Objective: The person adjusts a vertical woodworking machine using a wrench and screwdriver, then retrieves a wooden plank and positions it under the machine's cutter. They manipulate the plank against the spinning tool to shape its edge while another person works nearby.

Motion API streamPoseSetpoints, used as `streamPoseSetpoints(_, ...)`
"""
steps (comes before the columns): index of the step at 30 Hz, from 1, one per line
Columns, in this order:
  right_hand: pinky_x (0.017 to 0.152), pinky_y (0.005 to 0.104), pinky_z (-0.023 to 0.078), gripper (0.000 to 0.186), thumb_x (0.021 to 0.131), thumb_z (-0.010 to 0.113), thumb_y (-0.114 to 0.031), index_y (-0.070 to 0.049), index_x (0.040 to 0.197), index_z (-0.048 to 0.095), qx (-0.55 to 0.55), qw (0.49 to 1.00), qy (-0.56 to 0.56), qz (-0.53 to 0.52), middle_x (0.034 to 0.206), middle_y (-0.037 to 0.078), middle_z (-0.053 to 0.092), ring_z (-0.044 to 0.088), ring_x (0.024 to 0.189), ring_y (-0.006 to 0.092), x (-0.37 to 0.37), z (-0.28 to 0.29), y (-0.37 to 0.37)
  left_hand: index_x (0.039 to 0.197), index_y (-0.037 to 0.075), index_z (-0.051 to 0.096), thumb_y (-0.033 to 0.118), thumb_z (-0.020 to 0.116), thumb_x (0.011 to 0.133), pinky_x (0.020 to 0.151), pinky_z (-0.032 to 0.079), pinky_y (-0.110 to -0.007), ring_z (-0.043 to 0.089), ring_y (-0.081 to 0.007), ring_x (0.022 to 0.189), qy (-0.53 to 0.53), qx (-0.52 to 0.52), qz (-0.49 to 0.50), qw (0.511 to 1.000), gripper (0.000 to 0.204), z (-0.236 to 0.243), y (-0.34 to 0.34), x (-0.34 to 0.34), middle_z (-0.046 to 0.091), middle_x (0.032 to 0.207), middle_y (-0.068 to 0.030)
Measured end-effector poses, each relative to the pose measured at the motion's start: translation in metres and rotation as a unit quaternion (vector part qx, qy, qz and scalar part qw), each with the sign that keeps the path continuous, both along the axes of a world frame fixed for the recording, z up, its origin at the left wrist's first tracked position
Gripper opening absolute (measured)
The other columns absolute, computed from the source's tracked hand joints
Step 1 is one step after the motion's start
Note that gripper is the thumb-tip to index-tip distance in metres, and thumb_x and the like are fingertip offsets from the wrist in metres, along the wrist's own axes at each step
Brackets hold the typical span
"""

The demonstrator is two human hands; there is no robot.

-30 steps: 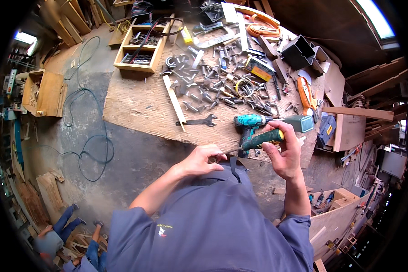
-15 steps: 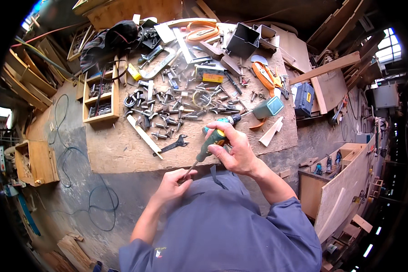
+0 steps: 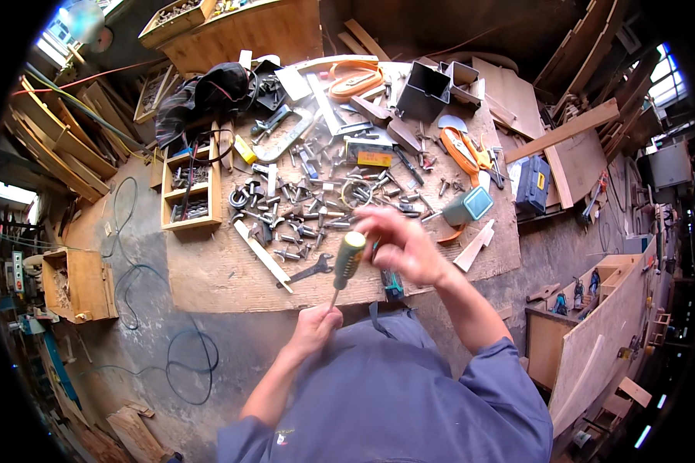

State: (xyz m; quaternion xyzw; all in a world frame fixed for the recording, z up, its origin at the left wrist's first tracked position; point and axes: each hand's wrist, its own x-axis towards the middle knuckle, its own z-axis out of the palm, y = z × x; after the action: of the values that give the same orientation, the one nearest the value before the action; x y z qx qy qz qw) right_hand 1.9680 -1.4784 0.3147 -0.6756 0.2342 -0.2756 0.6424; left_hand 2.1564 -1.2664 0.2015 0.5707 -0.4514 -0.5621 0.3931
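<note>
My left hand [image 3: 316,328] is closed round the lower shaft of a screwdriver with a green and yellow handle [image 3: 346,266], held upright over my lap; what else it grips is hidden. My right hand [image 3: 398,247], blurred, is beside the handle's top with its fingers loosely bent and apart. Under it on the worn wooden bench [image 3: 201,278] lies a teal cordless drill [image 3: 392,285], partly covered. A black open-ended wrench [image 3: 313,268], a pale wooden strip [image 3: 262,255] and many scattered metal cutters [image 3: 286,231] lie just beyond.
A divided wooden box [image 3: 212,208], orange coiled straps [image 3: 355,77], black bins [image 3: 421,92] and a green container [image 3: 467,208] sit on the bench. A cable [image 3: 174,347] loops across the floor at left; a blue toolbox [image 3: 531,185] and plywood cabinet [image 3: 571,363] stand at right.
My right hand has released the screwdriver handle and moved up and aside. The screwdriver has turned more upright in my left hand. The view has shifted, showing more of the workshop's back.
</note>
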Motion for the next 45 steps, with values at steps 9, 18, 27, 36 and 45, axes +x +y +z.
streamPoseSetpoints(9,0.098,0.0476,0.047,0.061,0.085,0.072,-0.044,0.001,0.124,0.056,-0.265,0.752,0.528,-0.294,0.123,0.025,0.060,0.057,0.117,0.0397,-0.028,-0.187,-0.236,0.082,0.001,0.060,0.039,0.054,0.101,0.050,0.044,-0.023,0.053,-0.0084,0.058,0.037,0.007,0.178,0.983,0.042,-0.006,0.017,0.019,0.060,0.074,-0.0040)
streamPoseSetpoints(18,0.054,0.0354,0.054,0.046,0.092,0.065,-0.038,0.006,0.104,0.059,0.128,0.881,0.434,-0.138,0.093,0.017,0.070,0.067,0.067,0.0221,-0.048,-0.192,-0.281,0.082,0.001,0.056,0.046,0.053,0.100,0.050,0.044,-0.024,0.053,-0.0113,0.058,0.066,-0.008,0.219,0.973,0.048,-0.017,-0.006,0.029,0.058,0.075,-0.0067)
streamPoseSetpoints(27,0.063,0.0310,0.054,0.053,0.093,0.065,-0.040,-0.005,0.128,0.047,0.335,0.937,-0.096,-0.004,0.091,0.010,0.061,0.063,0.068,0.0165,-0.037,-0.033,-0.081,0.084,0.004,0.059,0.035,0.052,0.104,0.050,0.042,-0.022,0.051,-0.0062,0.056,0.118,-0.044,0.163,0.979,0.037,-0.034,-0.062,0.017,0.058,0.071,-0.0006)
streamPoseSetpoints(36,0.077,0.0436,0.054,0.076,0.083,0.077,-0.038,0.001,0.139,0.045,-0.424,0.826,0.360,-0.097,0.099,0.027,0.068,0.069,0.087,0.0399,-0.022,0.051,-0.055,0.084,0.003,0.062,0.029,0.056,0.103,0.048,0.041,-0.022,0.050,-0.0047,0.053,0.084,-0.094,0.127,0.984,0.033,-0.049,-0.062,0.022,0.058,0.069,0.0011)
streamPoseSetpoints(45,0.070,0.0433,0.055,0.066,0.077,0.082,-0.028,0.000,0.127,0.048,-0.445,0.820,0.332,-0.139,0.098,0.022,0.066,0.068,0.082,0.0386,-0.019,0.003,-0.018,0.081,0.005,0.059,0.038,0.055,0.102,0.049,0.042,-0.022,0.052,-0.0066,0.055,0.070,-0.032,0.195,0.978,0.039,-0.067,-0.006,0.037,0.058,0.071,-0.0004)
